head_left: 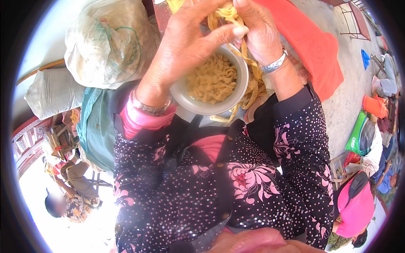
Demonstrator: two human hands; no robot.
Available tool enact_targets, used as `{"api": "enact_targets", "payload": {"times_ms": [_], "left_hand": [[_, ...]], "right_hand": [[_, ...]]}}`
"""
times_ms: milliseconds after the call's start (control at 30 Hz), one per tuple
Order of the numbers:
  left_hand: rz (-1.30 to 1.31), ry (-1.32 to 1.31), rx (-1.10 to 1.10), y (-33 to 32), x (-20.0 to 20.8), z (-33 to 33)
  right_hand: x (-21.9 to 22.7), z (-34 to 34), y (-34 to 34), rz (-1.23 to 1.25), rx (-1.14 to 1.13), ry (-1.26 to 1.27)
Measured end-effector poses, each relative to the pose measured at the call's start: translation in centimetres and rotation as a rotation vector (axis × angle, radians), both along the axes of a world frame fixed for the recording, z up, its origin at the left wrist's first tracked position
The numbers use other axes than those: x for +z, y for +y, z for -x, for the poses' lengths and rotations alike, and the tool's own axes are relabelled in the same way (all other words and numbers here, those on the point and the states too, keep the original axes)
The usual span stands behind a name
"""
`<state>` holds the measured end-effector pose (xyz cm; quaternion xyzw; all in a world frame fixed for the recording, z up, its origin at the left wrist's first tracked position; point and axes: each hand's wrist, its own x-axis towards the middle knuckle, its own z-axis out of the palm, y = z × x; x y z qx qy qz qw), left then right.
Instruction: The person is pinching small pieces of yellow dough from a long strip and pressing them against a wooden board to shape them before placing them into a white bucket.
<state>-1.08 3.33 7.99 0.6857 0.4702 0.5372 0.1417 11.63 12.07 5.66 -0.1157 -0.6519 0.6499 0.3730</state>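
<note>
My left hand (185,42) and my right hand (259,36) meet near the top of the head view. Both are closed on a bunch of limp, flat yellow strips (228,16); the upper fingers are partly cut off by the frame. Against the bunch rests my left thumb. Below my hands stands a pale round bowl (179,96) holding many short, cut yellow pieces (213,80). Long uncut strips (254,89) hang from my right hand and lie beside the bowl's right side. I cannot make out a blade or other tool.
A large, full whitish plastic sack (107,46) stands at the left, above a teal cloth (96,122). Red-orange fabric (314,50) lies right of my right wrist. A seated person (80,189) is at lower left; another in pink (356,206) is at lower right, near bags and an orange bucket (374,106).
</note>
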Motion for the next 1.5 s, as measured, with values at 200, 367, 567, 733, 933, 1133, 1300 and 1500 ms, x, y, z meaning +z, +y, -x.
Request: {"api": "enact_targets", "payload": {"times_ms": [200,367,567,733,933,1133,1300,1500], "left_hand": [[0.292,-0.202,0.029,-0.2,0.3,-1.2],[0.332,-0.501,-0.069,-0.3,-1.7,-0.5],[0.441,-0.888,-0.339,-0.4,-1.6,0.0],[0.405,-1.095,-0.622,0.4,-2.4,0.8],[0.343,-1.206,-0.780,1.2,-2.6,2.4],[0.456,-1.199,-0.516,0.2,-2.2,0.9],[0.638,-1.034,-0.388,0.1,-2.7,1.7],[0.680,-0.902,-0.216,-0.4,-3.1,2.4]], "right_hand": [[0.1,-0.6,-0.6,-0.033,-0.020,-0.131],[-1.9,0.3,0.0,-0.380,-0.187,0.051],[0.7,-1.8,0.5,-0.086,0.264,0.197],[-2.0,-2.3,1.5,-0.413,-0.376,0.010],[-1.0,-5.5,1.7,-0.581,-0.454,-0.269],[-1.4,-5.5,1.6,-0.684,-0.439,-0.291],[-1.4,-4.7,1.1,-0.554,-0.288,-0.383],[-1.9,-3.3,-0.5,-0.215,-0.065,-0.432]]}}
